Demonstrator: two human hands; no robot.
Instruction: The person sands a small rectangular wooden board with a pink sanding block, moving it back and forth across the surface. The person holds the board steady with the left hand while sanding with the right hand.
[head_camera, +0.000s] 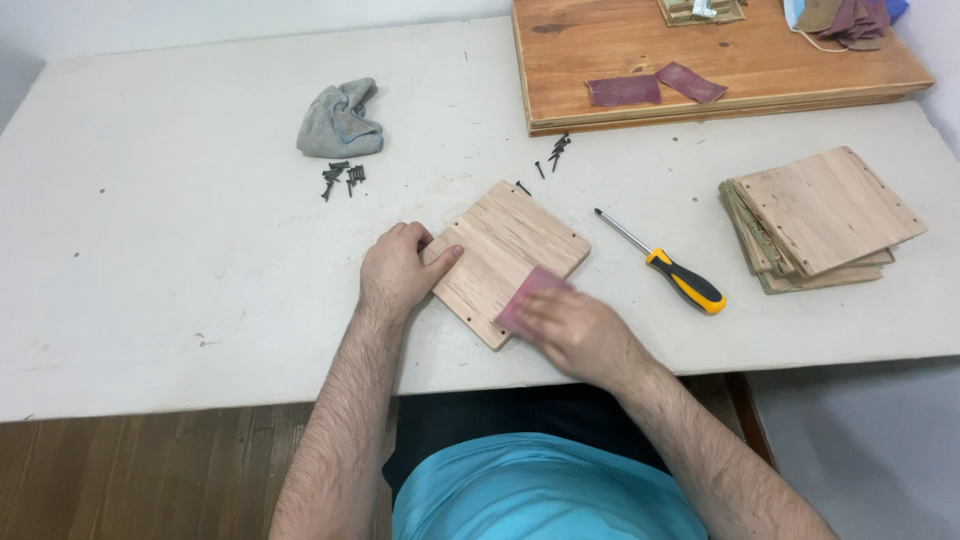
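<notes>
The large white flat tabletop (200, 260) carries all the work, with a broad varnished wooden board (720, 60) lying at its far right edge, two dark red sandpaper strips (655, 85) resting on that board. Right of centre sits a stack of pale square plywood panels with small drilled holes (825, 215), well apart from the hands. The piece under work, a pale square wooden panel with a lengthwise grain (505, 250), lies flat on the tabletop near its front edge, turned diamond-wise to the person. The left hand (400, 270) rests on the panel's left corner, thumb laid on the top face, the other fingers curled together against the edge, bracing it. The right hand (580, 335) lies flat, fingers pressed together, on a small reddish sandpaper sheet (530, 295) at the panel's near right edge; the hand is blurred, so finer finger detail cannot be told. In my judgement the stroke is best kept along the grain, pressure even under flat fingers, and the bracing hand firm so the panel does not skid. A yellow-and-black-handled screwdriver (665, 262) lies just right of the panel. A crumpled grey cloth (340, 120) sits far left, with scattered small dark screws (342, 178) beside it and more behind the panel.
</notes>
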